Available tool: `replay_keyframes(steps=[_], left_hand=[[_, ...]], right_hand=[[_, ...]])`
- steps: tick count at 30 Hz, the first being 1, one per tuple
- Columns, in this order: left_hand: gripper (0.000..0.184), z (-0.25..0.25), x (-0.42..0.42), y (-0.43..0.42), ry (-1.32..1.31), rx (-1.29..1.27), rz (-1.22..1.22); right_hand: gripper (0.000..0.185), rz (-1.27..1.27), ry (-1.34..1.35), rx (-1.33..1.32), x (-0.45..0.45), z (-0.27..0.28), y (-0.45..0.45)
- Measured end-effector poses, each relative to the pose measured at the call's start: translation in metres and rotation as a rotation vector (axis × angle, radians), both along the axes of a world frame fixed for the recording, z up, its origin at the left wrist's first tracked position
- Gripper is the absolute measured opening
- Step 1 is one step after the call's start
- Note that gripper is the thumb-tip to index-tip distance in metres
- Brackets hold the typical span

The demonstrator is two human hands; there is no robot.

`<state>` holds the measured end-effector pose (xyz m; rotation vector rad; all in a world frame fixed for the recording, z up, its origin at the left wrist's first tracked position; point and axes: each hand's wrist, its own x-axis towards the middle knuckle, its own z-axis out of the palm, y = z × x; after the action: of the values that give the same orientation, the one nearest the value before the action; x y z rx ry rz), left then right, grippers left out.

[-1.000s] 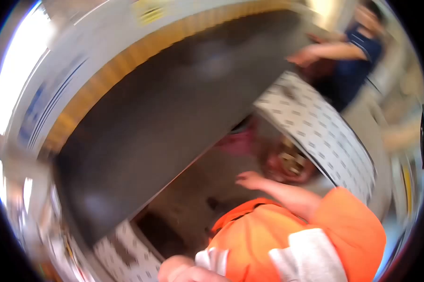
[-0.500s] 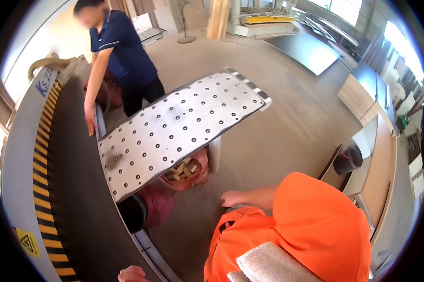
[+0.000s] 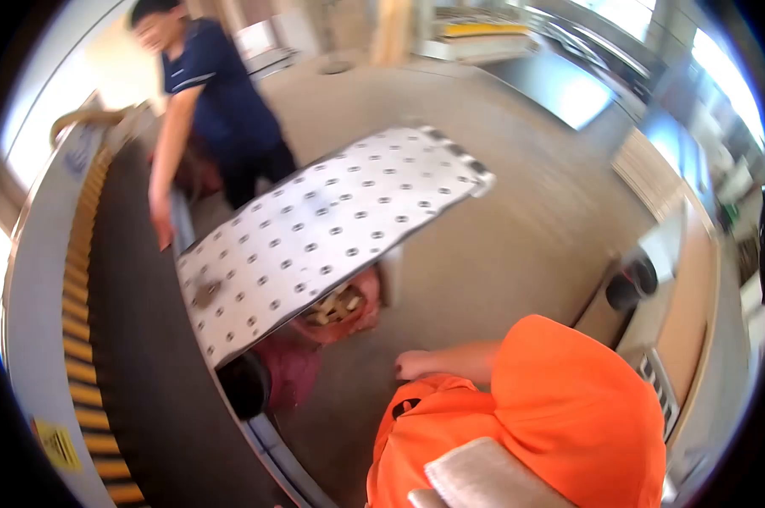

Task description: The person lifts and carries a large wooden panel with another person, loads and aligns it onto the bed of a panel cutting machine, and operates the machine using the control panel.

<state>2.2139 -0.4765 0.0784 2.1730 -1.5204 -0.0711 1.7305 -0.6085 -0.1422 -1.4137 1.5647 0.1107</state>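
Observation:
My right hand (image 3: 414, 365) hangs low beside my orange clothing (image 3: 569, 389), its fingers curled closed. Nothing shows in it, and it touches neither the table nor the machine. Only a sliver of my left hand (image 3: 278, 506) shows at the bottom edge, by the machine's dark bed (image 3: 158, 339); its fingers are hidden. A white table with black dots (image 3: 315, 224) juts out from the bed. At the bed's far part, a co-worker in a dark blue shirt (image 3: 226, 85) reaches one hand (image 3: 160, 224) down to its edge.
A pink sack of wood offcuts (image 3: 361, 313) and a black bucket (image 3: 243, 385) stand beneath the table. Yellow-black stripes (image 3: 82, 339) line the machine's grey housing. At right are wooden panels (image 3: 683, 313) and a dark container (image 3: 632, 284); a dark sheet (image 3: 552, 89) lies behind.
My left hand has slid right and down, almost out of view. The view has shifted slightly and blurred. My right hand and the co-worker's reaching hand stay nearly in place.

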Motion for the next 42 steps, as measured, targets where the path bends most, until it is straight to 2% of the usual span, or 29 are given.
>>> replay_keyframes(steps=[1,4,6,8,10,11,13,15,16,21,25,30,42], left_hand=[[0.070,-0.018,0.018,0.018,-0.025,0.027,0.064],[0.076,-0.067,0.056,0.078,-0.085,0.008,0.252],[0.060,-0.090,0.060,0.117,-0.188,0.150,0.506],[0.066,-0.089,0.054,0.143,-0.041,0.179,0.617],[0.066,-0.091,0.050,0.162,-0.108,0.225,0.704],[0.066,-0.088,0.049,0.165,-0.102,0.254,0.737],[0.067,-0.085,0.047,0.161,-0.092,0.272,0.793],[0.069,-0.083,0.043,0.156,-0.081,0.261,0.838],[0.070,-0.082,0.042,0.154,-0.069,0.261,0.852],[0.070,-0.073,0.042,0.148,-0.029,0.278,0.911],[0.072,-0.080,0.040,0.134,-0.011,0.325,1.038],[0.074,-0.086,0.033,0.106,-0.001,0.344,1.247],[0.072,-0.078,0.027,0.100,0.038,0.319,1.301]], right_hand=[[0.040,0.086,0.021,0.074,0.005,-0.006,-0.009],[0.039,0.250,0.024,-0.056,0.026,-0.005,-0.029],[0.039,0.328,-0.050,-0.205,0.063,0.028,-0.052],[0.040,0.356,-0.135,-0.329,0.111,0.071,-0.079],[0.043,0.382,-0.306,-0.380,0.170,0.110,-0.108],[0.042,0.483,-0.362,-0.529,0.198,0.112,-0.125],[0.040,0.557,-0.469,-0.659,0.262,0.156,-0.147],[0.041,0.677,-0.524,-0.895,0.315,0.163,-0.172],[0.045,0.713,-0.529,-0.881,0.340,0.174,-0.179],[0.061,0.986,-0.278,-1.151,0.429,0.139,-0.246],[0.070,1.040,-0.105,-1.127,0.443,0.132,-0.255],[0.072,1.078,-0.144,-1.118,0.441,0.129,-0.259],[0.074,1.097,-0.125,-1.108,0.439,0.129,-0.259]])
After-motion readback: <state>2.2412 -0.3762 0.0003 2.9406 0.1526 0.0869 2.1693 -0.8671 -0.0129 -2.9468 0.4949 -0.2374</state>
